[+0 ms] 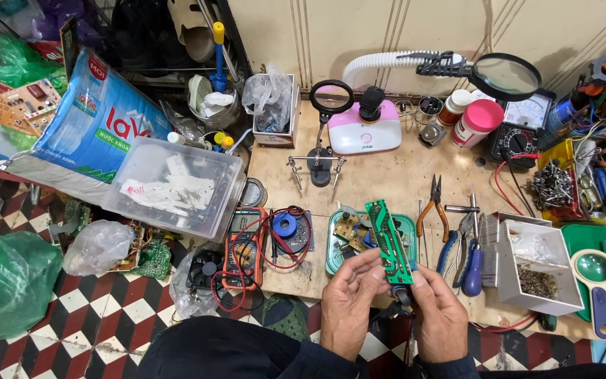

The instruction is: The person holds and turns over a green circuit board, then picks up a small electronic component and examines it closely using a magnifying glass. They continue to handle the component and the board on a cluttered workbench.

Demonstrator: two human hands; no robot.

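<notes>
A long narrow green circuit board (388,241) stands tilted above the front edge of a wooden workbench (380,179). Both my hands hold its lower end. My left hand (348,302) grips it from the left with thumb and fingers. My right hand (438,316) pinches it from the right, and a dark part hangs under the board between my hands. Behind the board lies a teal tray (337,242) with small brown circuit boards in it.
An orange multimeter (242,247) with red leads lies left of the tray. Pliers (433,207) and blue-handled cutters (461,256) lie to the right, next to a white box (531,270). Magnifiers, a pink-and-white lamp base (364,130) and jars stand at the back. A clear plastic bin (177,186) sits left.
</notes>
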